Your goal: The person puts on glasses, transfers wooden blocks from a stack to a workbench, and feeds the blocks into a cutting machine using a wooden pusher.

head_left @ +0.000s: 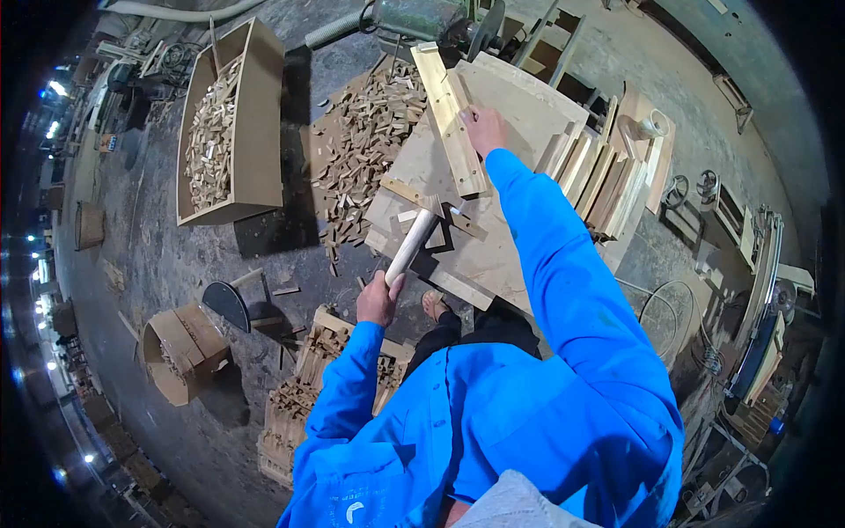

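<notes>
My left hand [378,300] is wrapped around the lower end of a pale, round stick-like tool [410,246]. Its far end widens over the near side of the worktable, and I cannot make out what kind of head it has. On the right, my right hand [485,131] grips the edge of a long light wooden board [451,123] lying across the table [519,97]. Small dark knobs or holes dot this board. Between the hands, a short wooden strip [407,195] rests at the table's left edge, with another short wooden piece [467,225] beside the tool's end.
Small wood offcuts [374,123] lie heaped left of the table. More fill a tall wooden box [255,123]. Wooden strips [590,176] are stacked at the table's right, near a tape roll [653,125]. A cardboard box [180,348] and stacked wood pieces [290,414] stand on the floor.
</notes>
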`<state>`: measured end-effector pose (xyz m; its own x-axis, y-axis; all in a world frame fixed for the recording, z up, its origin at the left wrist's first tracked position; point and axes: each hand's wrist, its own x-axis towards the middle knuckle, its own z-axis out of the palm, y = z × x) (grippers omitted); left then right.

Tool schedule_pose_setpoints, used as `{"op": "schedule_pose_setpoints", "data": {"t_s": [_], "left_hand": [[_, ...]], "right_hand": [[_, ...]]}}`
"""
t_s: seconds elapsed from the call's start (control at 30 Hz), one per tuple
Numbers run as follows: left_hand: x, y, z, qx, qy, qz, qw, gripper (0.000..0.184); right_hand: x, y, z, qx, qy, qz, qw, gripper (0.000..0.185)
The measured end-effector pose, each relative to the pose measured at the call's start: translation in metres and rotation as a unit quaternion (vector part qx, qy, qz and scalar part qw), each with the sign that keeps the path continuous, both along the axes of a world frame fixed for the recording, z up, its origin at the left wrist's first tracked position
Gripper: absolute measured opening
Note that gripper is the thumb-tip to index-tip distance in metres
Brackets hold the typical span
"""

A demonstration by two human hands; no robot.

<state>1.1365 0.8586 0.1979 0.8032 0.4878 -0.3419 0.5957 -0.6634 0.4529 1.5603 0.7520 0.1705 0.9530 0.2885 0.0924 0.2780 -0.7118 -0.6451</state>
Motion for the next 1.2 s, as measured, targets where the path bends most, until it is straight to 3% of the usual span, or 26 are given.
{"op": "schedule_pose_setpoints", "data": {"t_s": [0.47, 0.67, 0.73, 0.93, 1.03, 1.2], "left_hand": [[0.025, -0.001, 0.001, 0.006, 0.012, -0.014, 1.000, 0.054], [0.049, -0.004, -0.004, 0.003, 0.014, -0.010, 1.000, 0.057], [0.065, -0.006, -0.005, 0.007, 0.011, -0.008, 1.000, 0.058], [0.108, -0.013, -0.007, 0.000, -0.011, -0.005, 1.000, 0.057], [0.131, -0.017, -0.003, 0.001, 0.006, 0.000, 1.000, 0.057], [0.154, -0.020, -0.007, 0.009, 0.001, 0.001, 1.000, 0.059]], "right_hand": [[0.037, 0.007, 0.000, -0.001, -0.008, 0.010, 1.000, 0.035], [0.068, 0.004, -0.020, 0.063, -0.024, -0.020, 0.997, 0.033], [0.085, 0.001, -0.010, -0.002, 0.027, 0.021, 0.999, 0.032], [0.120, -0.004, -0.005, 0.014, -0.035, -0.019, 0.999, 0.031], [0.144, -0.010, 0.002, 0.007, 0.033, 0.005, 0.999, 0.031], [0.170, -0.010, -0.003, -0.007, 0.023, 0.009, 1.000, 0.032]]}}
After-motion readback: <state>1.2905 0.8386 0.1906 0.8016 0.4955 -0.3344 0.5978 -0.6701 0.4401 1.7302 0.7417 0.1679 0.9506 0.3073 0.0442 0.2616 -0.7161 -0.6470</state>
